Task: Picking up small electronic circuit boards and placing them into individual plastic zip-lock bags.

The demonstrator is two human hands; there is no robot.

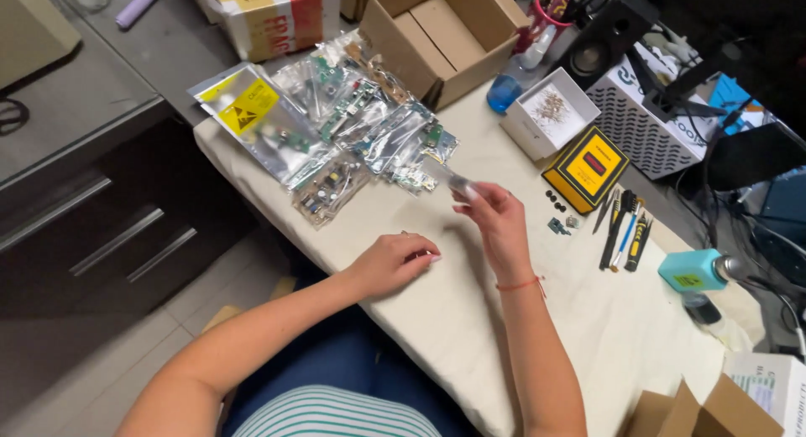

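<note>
Over the middle of the bench (470, 319), the right hand (495, 223) is lifted a little and pinches a small see-through bag (449, 178) between thumb and fingers. The bag sticks out from the fingertips toward the pile of shiny bags (336, 135), which lie just beyond it with green circuit boards inside. What is in the held bag is too blurred to tell.

The left hand (395, 261) rests on the cloth, fingers curled under into a loose fist. I cannot tell if it holds anything.

The bag looks very light and thin. It will likely bend and flop, and the smooth plastic may slip, so a pinch near one edge or corner seems the best place to hold it. If a board is inside, that part would be stiff and could break if squeezed or bent, so a soft grip on the flat sides looks safest.

To the right lie a yellow and black box (586, 167), a row of small tools (623, 229), and a teal bottle (693, 271). An open cardboard box (445, 34) stands behind the pile.
</note>
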